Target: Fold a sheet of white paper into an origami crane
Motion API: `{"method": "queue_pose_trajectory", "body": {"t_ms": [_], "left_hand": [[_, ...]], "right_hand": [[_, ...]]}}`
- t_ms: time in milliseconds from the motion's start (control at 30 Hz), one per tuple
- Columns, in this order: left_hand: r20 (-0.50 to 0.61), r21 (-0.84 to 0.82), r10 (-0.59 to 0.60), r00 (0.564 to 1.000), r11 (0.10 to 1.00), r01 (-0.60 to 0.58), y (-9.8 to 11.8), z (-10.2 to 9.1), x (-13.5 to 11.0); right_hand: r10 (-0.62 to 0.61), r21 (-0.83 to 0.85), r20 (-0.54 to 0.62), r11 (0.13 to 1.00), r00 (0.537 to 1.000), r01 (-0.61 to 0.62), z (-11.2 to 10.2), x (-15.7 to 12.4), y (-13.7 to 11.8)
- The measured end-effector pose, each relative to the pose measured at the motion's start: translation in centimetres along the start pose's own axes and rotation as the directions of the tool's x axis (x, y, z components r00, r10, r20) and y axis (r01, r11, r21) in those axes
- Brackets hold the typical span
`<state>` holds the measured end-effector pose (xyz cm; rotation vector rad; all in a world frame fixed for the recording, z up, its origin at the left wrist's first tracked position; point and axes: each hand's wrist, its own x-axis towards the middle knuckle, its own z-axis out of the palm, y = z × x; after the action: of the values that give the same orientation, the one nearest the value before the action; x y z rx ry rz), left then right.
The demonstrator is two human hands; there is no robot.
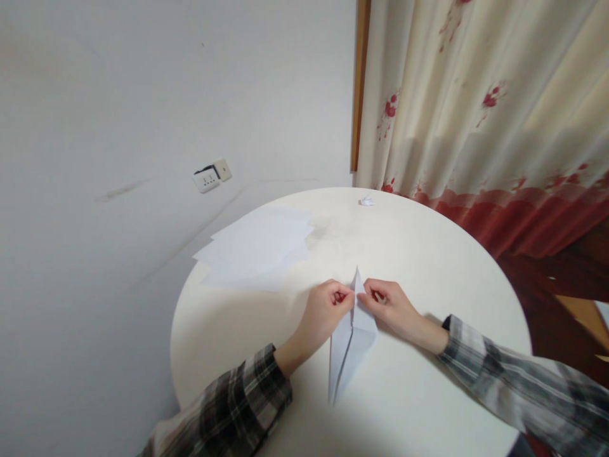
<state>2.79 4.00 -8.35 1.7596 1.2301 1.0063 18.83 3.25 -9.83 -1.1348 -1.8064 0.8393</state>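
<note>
Here, the left hand (327, 308) pinches the left edge of the folded paper (362, 341), just below its tip; the paper sits between both hands, over the tabletop (457, 273), and the right hand (389, 304) pinches its right edge. Folding likely goes best with both pinches level, the centre slit straight and pressure light. Matte sheets (257, 247) spread flat at left; the paper forms a crisp, slender kite; the small wad (366, 201) looks crumpled; the flowered curtain (428, 76) hangs in soft pleats.
</note>
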Motion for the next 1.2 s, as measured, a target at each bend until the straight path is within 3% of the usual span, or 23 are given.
{"method": "queue_pose_trajectory", "body": {"t_ms": [100, 300, 533, 700, 833, 1000, 1200], "left_hand": [[-0.007, -0.016, -0.011, 1.000, 1.000, 0.011, 0.0, 0.1, 0.0], [0.040, -0.218, -0.128, 0.991, 0.967, 0.134, -0.1, 0.3, 0.3], [-0.024, -0.217, -0.201, 0.979, 0.957, 0.192, -0.1, -0.9, 0.7], [0.113, -0.343, -0.123, 0.986, 0.926, 0.155, -0.2, -1.0, 0.6], [0.158, -0.415, -0.165, 0.973, 0.883, 0.217, -0.5, -0.8, 0.7], [0.147, -0.416, -0.197, 0.969, 0.877, 0.241, 0.1, -1.0, 0.7], [0.004, -0.384, -0.225, 0.974, 0.899, 0.209, -0.2, -1.3, 0.8]], "right_hand": [[-0.011, -0.016, -0.004, 1.000, 1.000, 0.011, 0.0, 0.0, -0.1], [-0.058, -0.073, -0.029, 0.996, 0.998, 0.055, -0.1, -0.2, -0.6], [-0.060, -0.049, -0.100, 0.997, 0.993, 0.055, -0.4, -0.3, -0.3], [-0.024, -0.002, -0.089, 1.000, 0.996, 0.023, -0.3, -0.3, 0.0], [-0.004, 0.016, -0.093, 1.000, 0.996, 0.005, -0.3, -0.3, -0.1], [0.012, 0.037, -0.077, 0.999, 0.997, -0.009, -0.4, -0.2, -0.1], [0.066, 0.132, -0.073, 0.990, 0.995, -0.056, -0.4, -0.2, 0.4]]}}
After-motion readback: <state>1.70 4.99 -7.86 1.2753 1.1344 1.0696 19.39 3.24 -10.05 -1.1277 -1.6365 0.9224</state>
